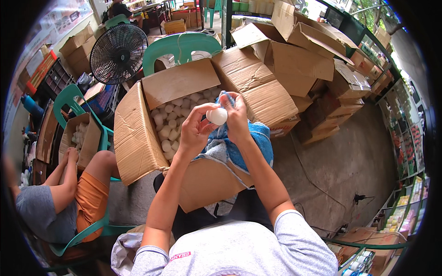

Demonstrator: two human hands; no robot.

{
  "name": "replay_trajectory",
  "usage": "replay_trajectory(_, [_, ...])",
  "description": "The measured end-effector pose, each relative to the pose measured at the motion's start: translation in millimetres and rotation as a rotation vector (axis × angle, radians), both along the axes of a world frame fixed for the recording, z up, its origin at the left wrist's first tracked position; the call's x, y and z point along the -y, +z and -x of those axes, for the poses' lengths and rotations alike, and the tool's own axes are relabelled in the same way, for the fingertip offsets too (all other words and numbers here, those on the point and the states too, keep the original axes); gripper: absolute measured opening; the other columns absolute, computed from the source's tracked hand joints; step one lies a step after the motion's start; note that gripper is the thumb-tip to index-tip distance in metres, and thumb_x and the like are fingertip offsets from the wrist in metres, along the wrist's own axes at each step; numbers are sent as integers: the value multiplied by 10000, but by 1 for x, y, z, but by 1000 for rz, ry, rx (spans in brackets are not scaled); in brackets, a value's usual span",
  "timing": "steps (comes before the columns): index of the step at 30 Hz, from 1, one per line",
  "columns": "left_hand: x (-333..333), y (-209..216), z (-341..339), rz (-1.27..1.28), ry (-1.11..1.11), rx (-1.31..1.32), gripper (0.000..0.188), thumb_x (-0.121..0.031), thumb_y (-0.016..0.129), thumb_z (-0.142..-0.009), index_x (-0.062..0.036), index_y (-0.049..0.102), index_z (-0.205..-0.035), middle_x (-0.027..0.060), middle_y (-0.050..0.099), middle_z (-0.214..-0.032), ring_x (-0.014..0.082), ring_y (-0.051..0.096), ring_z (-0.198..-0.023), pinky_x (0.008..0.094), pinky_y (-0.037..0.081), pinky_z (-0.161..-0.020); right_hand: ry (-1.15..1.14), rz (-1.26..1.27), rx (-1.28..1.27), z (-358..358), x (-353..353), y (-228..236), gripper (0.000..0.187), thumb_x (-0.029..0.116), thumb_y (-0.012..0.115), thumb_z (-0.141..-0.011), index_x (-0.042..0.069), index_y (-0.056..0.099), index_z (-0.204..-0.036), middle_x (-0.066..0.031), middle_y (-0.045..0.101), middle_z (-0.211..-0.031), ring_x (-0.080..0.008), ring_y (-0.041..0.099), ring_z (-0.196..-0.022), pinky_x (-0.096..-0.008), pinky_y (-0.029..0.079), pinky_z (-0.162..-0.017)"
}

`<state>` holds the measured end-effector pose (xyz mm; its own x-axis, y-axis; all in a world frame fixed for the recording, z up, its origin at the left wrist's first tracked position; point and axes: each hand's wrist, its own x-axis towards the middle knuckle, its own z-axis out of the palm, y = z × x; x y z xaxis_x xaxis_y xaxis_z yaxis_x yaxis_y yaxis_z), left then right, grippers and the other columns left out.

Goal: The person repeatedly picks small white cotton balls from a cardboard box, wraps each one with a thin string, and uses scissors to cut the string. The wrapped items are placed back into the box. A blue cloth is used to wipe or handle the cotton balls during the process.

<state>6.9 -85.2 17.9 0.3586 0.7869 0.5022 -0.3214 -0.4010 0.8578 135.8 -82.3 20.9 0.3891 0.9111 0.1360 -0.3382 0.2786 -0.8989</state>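
A small white, smooth, rounded piece point(217, 116), possibly a candle, is held up over an open cardboard box point(182, 85). The fingers and thumb of my left hand point(193, 131) close around its left side. My right hand point(237, 115) pinches a bunched bit of blue cloth point(258, 142) just beside the piece. More of this blue and grey cloth hangs below my right hand over the box's near right side. Inside the box lie many similar white pieces point(172, 117), loosely heaped. The cloth and my right forearm hide part of the box's interior.
A seated person point(50, 202) at left has hands on a smaller carton point(90, 147) of white pieces. Beyond my box stand a black fan point(118, 54) and a green chair point(179, 46). Stacked cartons point(299, 60) rise at back right; a cable point(306, 170) crosses the floor.
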Motion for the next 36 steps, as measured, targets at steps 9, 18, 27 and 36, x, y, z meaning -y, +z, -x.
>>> replay_trajectory(9, [-7,-8,7,35,218,-37,230,-191,548,-970,-18,561,-1121,40,572,-1013,94,535,-846,222,458,-700,-151,-290,1136,0,23,23,237,310,534,-960,85,464,-982,-173,589,-743,-409,593,-665,-455,453,-513])
replay_trajectory(18, [-19,-13,16,378,100,8,247,-267,420,-975,-127,497,-787,-62,393,-611,31,342,-479,219,267,-390,-33,-576,1227,2,28,14,198,221,603,-907,78,477,-855,-107,572,-730,-326,603,-607,-391,430,-479])
replay_trajectory(27, [-9,-13,13,150,338,-26,233,-184,471,-943,-90,488,-731,-62,428,-651,9,353,-572,210,280,-478,-71,-46,622,31,14,5,154,79,560,-907,32,454,-805,-88,498,-640,-126,455,-583,-282,373,-516])
replay_trajectory(36, [-4,0,8,218,231,99,304,-241,455,-906,-48,505,-678,-11,444,-601,54,409,-516,233,299,-445,-144,10,493,8,-5,-7,164,129,602,-870,-15,528,-847,-137,587,-685,-161,569,-654,-321,468,-605])
